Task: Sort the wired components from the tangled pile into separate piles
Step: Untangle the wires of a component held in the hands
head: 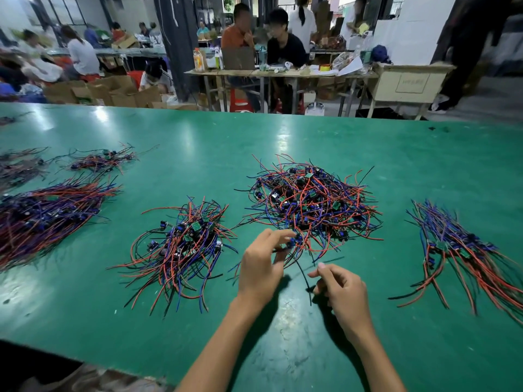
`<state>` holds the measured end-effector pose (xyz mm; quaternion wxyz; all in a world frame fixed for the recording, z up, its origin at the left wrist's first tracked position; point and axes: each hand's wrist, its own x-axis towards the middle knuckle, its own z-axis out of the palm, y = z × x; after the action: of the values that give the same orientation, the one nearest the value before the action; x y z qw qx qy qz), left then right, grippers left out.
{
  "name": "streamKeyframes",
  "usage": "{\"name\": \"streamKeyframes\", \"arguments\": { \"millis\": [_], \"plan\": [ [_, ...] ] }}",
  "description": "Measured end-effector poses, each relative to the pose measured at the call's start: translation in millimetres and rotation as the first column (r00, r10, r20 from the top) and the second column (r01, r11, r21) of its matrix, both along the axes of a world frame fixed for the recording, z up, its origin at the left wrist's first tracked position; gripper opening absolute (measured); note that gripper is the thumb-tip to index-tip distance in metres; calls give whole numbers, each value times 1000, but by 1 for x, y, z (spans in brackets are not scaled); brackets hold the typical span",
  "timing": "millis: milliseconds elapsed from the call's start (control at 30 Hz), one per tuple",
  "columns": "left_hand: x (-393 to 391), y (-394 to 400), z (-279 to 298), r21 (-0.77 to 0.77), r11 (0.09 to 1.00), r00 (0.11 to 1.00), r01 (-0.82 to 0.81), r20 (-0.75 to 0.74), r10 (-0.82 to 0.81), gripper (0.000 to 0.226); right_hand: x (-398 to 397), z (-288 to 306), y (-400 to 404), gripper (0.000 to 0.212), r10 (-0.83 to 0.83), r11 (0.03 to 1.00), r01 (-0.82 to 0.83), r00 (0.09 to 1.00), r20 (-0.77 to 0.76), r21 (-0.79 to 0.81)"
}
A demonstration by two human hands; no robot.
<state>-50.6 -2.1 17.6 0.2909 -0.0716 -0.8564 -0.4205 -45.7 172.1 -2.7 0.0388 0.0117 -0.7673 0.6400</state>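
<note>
Hard to read first: your left hand [263,264] covers the component it's working at the near edge of the tangled pile [311,206]. Only a bit of blue part and green board shows past the fingertips, so I can't tell exactly where the pinch sits. The far-left pile [17,168] is cut off by the frame edge and blurred. The right pile [464,250] runs out of frame at lower right.

Hands: your left hand has fingers curled, pinching the wired component [291,244] at the pile's near edge. Your right hand [339,290] has fingers curled, thumb and forefinger closing on the black wire [304,275]; whether it actually grips is unclear.

Orientation: that black wire runs from the component toward you, slightly rightward, its free end near your right hand. The right pile's wires lie combed, long axis running from far-left to near-right. The big left pile [48,216] is combed too, running far-right to near-left. The middle pile [181,247] fans out toward you, looser.

Look: small green boards with blue and black parts, with thin red, blue and black leads. The tangled pile sits centre on the green table [198,142], just beyond your hands, with no common direction.
</note>
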Motion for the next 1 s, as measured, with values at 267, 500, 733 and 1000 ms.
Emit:
{"name": "streamKeyframes", "arguments": {
  "millis": [267,500,733,1000],
  "plan": [
    [2,-26,28,40,984,938,-175,-297,179,24,2,-3,0,31,15,1000,-15,1000,-9,-4],
    [-17,-115,32,-226,647,619,-729,188,763,20,3,-2,1,32,30,1000,-30,1000,-2,10],
    [-12,-103,7,-271,648,651,-711,95,753,34,3,0,0,33,27,1000,-27,1000,-3,7],
    [-17,0,-9,-365,923,934,-121,273,230,28,-1,-4,-1,30,-34,996,35,999,-9,87]
  ]
}}
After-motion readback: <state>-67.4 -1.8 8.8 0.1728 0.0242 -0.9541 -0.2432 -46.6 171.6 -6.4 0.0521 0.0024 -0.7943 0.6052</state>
